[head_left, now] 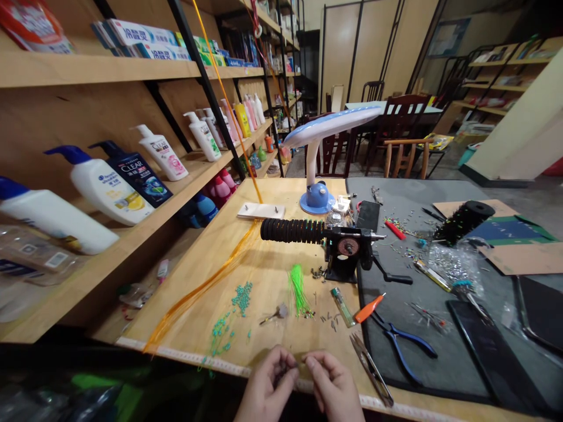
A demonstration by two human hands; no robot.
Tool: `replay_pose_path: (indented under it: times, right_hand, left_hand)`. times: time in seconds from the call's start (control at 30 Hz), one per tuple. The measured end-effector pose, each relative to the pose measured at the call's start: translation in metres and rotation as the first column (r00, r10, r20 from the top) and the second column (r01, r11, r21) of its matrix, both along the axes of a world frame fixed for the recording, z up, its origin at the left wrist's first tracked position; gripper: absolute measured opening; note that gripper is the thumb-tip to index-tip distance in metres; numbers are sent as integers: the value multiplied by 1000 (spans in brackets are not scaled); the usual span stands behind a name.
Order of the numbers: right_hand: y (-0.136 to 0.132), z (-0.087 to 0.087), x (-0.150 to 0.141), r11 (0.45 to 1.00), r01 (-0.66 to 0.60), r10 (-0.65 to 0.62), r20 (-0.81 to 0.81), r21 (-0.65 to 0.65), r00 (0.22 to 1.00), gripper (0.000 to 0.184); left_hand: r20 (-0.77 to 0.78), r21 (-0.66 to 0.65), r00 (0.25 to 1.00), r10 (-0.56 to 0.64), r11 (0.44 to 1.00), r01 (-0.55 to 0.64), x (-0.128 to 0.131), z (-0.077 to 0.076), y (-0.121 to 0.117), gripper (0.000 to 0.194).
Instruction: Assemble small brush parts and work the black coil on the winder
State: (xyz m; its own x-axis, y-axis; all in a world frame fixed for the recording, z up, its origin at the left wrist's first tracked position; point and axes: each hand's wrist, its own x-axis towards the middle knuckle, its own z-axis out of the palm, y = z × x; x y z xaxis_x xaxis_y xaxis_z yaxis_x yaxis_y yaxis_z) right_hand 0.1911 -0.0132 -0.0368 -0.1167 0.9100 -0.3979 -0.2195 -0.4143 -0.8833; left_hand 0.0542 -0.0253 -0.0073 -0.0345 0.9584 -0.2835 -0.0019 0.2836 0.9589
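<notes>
At the table's front edge, my left hand (269, 384) is closed, thumb against curled fingers. Beside it my right hand (331, 385) pinches thumb to forefinger. Whatever lies between the fingertips is too small to make out. Just beyond my hands are a bundle of bright green strands (299, 291), a small grey tuft on a thin stem (276, 313) and loose turquoise beads (241, 298). Thread snips (372, 369) lie right of my right hand. Farther back stands a hand-cranked winder (347, 249) carrying a row of black discs (292, 230).
Orange threads (197, 284) run across the table's left side and up past the shelves. A blue-and-white lamp (316, 198) stands behind the winder. On the grey mat (422, 305) lie blue-handled pliers (407, 346) and a black phone (488, 351). Bottle shelves (132, 246) flank the left.
</notes>
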Motion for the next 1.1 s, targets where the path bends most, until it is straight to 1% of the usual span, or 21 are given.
replay_pose_path:
  times: [0.1,0.2,0.3,0.4,0.6,0.73,0.9,1.0,1.1]
  right_hand:
    - [0,-2,3,1000,16,-16,3,18,1000,57]
    - [1,-2,5,997,20,-20,2,81,1000,53]
    - [1,-2,7,994,13,-14,9,105,1000,50]
    - [1,-3,10,991,-34,27,54,127,998,49]
    - [3,-2,14,980,-130,108,149,149,983,50]
    - [3,2,16,981,-117,88,183,154,979,52]
    - [2,1,17,965,-176,130,229,193,965,46]
    - [0,-3,12,967,-127,73,239,220,968,49]
    - [-1,-2,8,968,-78,19,241,239,970,52]
  left_hand:
    - [85,-55,996,35,998,-31,2,2,0,23]
    - [97,-61,993,61,997,-55,4,5,0,24]
    - [98,-64,994,40,997,-34,2,7,0,23]
    - [98,-77,995,-17,997,25,-1,9,1,17]
    - [56,-42,997,-59,997,61,-4,11,4,11]
    - [7,-25,997,-81,996,81,-4,9,4,7]
    - [-91,14,989,-113,993,115,-3,7,5,8]
    - [-143,22,985,-98,994,103,-3,5,6,9]
    - [-173,18,981,-87,996,91,-2,1,6,7]
